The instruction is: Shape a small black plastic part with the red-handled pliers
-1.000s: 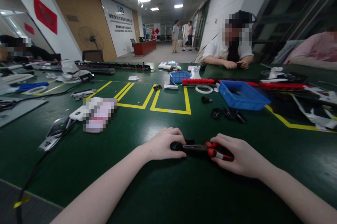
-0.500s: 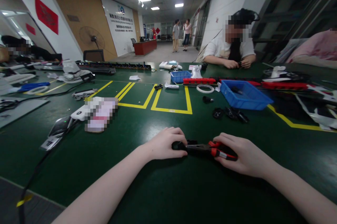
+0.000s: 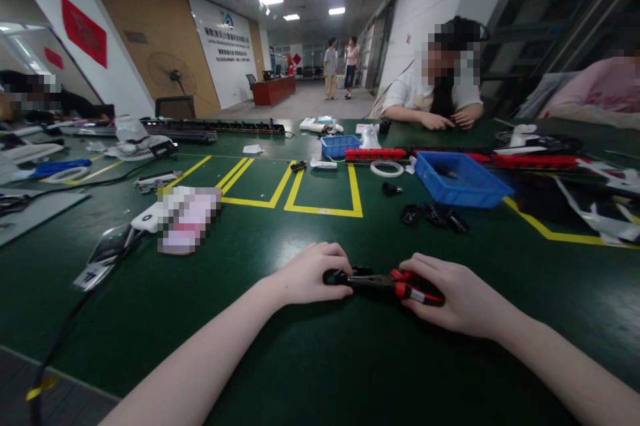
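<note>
My right hand [image 3: 443, 293] is closed round the red and black handles of needle-nose pliers [image 3: 383, 281], whose jaws point left. Between the thumb and fingers of my left hand [image 3: 315, 274] is a small black part [image 3: 335, 277], partly hidden by the fingers. The plier tips meet this part at its right side; whether they grip it I cannot tell. Both hands are low over the green table [image 3: 320, 359]. Beyond my right hand lie several small black parts [image 3: 437, 215].
A blue bin [image 3: 460, 186] holding a dark piece stands beyond my right hand, with a smaller blue bin [image 3: 340, 146] farther back. To the left lie a phone [image 3: 187, 226] and a cabled device [image 3: 107, 246]. Across the table sits a person [image 3: 435, 89].
The whole view has shifted slightly, so everything appears a little farther left. My hands keep the same hold on the pliers and the black part.
</note>
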Tool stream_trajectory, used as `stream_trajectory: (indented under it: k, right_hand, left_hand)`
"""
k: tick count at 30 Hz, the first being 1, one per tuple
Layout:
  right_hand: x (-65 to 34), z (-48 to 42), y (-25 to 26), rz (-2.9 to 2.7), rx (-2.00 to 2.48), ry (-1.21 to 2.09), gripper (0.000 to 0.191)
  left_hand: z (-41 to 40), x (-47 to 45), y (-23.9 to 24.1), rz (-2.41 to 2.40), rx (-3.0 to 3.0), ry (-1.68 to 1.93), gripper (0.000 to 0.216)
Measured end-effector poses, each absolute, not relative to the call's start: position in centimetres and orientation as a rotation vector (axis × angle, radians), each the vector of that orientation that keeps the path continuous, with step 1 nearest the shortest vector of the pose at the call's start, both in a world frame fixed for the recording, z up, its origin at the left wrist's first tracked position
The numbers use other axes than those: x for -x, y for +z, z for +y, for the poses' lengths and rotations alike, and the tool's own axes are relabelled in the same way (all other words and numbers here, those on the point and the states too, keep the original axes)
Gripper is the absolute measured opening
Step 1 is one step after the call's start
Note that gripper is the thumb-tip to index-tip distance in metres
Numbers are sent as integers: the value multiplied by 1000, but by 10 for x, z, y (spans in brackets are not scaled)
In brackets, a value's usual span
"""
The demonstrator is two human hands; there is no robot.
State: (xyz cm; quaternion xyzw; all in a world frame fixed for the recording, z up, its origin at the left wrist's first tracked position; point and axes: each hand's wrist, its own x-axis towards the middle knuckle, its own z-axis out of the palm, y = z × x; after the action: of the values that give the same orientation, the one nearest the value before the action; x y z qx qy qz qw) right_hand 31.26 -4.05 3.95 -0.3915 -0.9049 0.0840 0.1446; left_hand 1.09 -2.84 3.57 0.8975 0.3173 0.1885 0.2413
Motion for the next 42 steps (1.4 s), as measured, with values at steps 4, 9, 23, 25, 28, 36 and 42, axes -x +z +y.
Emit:
stream_trajectory:
  k: [4, 9, 23, 25, 28, 36, 42]
  right_hand:
    - [-316, -40, 42, -2622, 1113, 166, 34]
    - [-319, -39, 42, -2624, 1109, 129, 35]
    - [-320, -37, 38, -2612, 1013, -57, 37]
    - [-321, -36, 36, -2598, 980, -154, 38]
    - [-323, -34, 32, -2573, 942, -240, 40]
    - [-327, -33, 31, -2526, 875, -402, 43]
    - [-324, -35, 37, -2486, 843, -495, 41]
  left_hand:
    - [-29, -11, 36, 867, -2469, 507, 19]
    - [-29, -11, 36, 869, -2471, 500, 19]
    - [-29, -13, 34, 866, -2483, 521, 18]
    - [-29, -14, 34, 880, -2485, 531, 17]
    - [-29, -15, 33, 886, -2483, 537, 17]
    - [-30, -15, 34, 902, -2496, 533, 17]
    - [-30, -16, 33, 900, -2496, 549, 15]
